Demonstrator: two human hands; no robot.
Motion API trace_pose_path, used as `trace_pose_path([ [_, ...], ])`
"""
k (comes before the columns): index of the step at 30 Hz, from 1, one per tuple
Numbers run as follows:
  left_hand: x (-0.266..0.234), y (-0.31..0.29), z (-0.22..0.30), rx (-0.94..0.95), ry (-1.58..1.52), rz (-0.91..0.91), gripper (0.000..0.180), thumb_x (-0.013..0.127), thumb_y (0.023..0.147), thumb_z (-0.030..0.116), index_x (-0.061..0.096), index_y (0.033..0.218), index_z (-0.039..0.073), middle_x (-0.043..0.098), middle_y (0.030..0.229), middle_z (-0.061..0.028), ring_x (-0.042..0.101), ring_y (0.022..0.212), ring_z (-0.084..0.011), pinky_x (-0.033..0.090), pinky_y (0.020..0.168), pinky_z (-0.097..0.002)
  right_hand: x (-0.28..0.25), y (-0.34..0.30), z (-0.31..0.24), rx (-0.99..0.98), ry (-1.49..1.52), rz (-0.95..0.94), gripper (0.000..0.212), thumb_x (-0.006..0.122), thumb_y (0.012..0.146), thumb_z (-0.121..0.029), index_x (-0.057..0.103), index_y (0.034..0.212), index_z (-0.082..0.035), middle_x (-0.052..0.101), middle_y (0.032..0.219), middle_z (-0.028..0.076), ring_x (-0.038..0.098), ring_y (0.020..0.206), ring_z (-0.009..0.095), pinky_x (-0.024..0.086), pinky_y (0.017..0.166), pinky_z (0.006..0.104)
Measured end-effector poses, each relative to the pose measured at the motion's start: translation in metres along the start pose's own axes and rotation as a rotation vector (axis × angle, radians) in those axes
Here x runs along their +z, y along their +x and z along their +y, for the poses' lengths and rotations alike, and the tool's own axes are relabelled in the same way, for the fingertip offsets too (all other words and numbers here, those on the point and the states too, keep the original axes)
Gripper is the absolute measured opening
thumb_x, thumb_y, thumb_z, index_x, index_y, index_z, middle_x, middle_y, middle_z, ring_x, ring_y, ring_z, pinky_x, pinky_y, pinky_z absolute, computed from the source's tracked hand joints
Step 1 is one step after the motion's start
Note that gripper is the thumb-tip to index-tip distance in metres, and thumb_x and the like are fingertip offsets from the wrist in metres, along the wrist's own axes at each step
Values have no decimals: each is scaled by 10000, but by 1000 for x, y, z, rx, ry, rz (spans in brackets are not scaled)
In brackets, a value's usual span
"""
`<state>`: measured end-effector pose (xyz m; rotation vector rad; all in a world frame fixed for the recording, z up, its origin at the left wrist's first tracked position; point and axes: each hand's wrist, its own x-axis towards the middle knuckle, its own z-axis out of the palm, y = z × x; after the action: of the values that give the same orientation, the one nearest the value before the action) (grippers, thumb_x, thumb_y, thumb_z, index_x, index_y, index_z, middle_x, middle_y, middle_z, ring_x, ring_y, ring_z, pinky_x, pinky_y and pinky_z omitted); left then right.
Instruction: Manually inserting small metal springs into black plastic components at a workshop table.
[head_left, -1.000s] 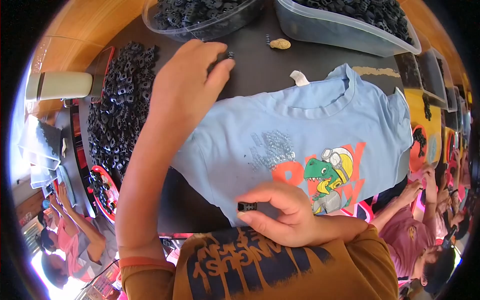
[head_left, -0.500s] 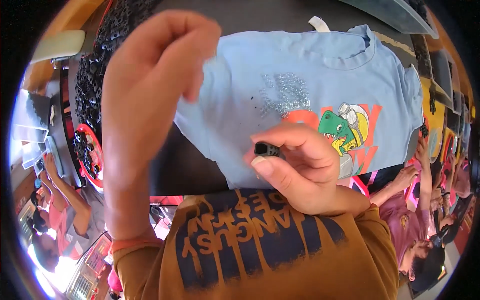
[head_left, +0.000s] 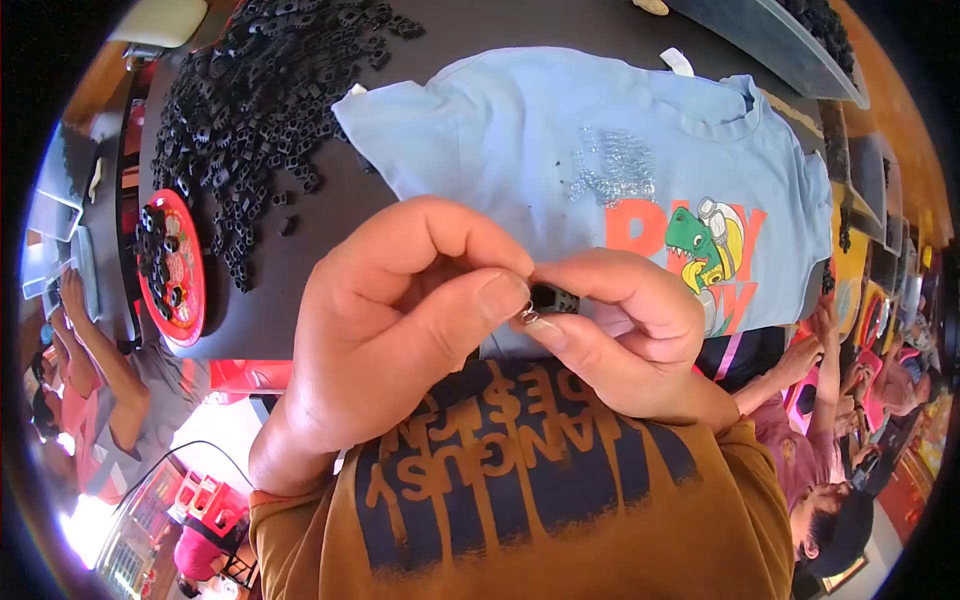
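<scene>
My right hand [head_left: 635, 325] pinches a small hollow black plastic piece [head_left: 556, 298] between thumb and forefinger. At its opening, my left hand [head_left: 400, 320] grips a tiny shiny metal spring [head_left: 528, 314] with thumb and forefinger. The fingertips of both hands meet, so part of the spring and the piece is hidden. Beneath and beyond them lies a light-blue T-shirt [head_left: 490, 130] with a cartoon dinosaur print, spread over the dark table [head_left: 330, 215]. A cluster of small metal springs [head_left: 615, 165] rests on the shirt.
A large heap of black plastic pieces [head_left: 270, 110] covers the table's far left. Below it sits a red plate [head_left: 196, 318] with more black pieces. A clear plastic bin [head_left: 770, 45] stands far right. Other people work at both sides; a person's hand [head_left: 800, 360] shows at right.
My left hand has come down and right to meet my right hand, now with a spring at the black piece. The right hand still holds that piece. The view has shifted slightly.
</scene>
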<state>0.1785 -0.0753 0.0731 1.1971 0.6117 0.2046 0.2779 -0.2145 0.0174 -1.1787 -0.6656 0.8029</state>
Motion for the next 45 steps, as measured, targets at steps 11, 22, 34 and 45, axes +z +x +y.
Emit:
trace_pose_path([
  [11,-38,-17,-23,550,511,-39,151,611,773,-89,586,895,-4,575,779,-65,542,654,-132,432,582,-238,19,1,-2,-93,-261,-168,233,690,764,18,633,989,43,674,876,134,667,754,199,498,655,264],
  [22,-56,-31,-45,813,572,83,232,684,712,-39,607,930,-28,599,781,-119,575,632,-226,452,532,-307,34,9,6,-41,-281,-307,241,696,773,21,629,1003,45,673,915,134,652,804,161,494,685,243],
  [34,-100,-26,-48,901,1084,344,247,674,692,29,644,937,30,626,823,-82,605,719,-244,467,610,-321,40,14,19,231,146,-256,243,588,861,52,586,1104,51,646,1013,111,623,905,136,477,796,225],
  [45,-117,-13,-43,502,1394,580,176,637,789,51,643,965,45,600,901,-110,590,758,-270,465,671,-327,31,17,20,138,-44,-322,289,623,838,38,599,1126,27,631,940,84,602,845,99,455,743,211],
])
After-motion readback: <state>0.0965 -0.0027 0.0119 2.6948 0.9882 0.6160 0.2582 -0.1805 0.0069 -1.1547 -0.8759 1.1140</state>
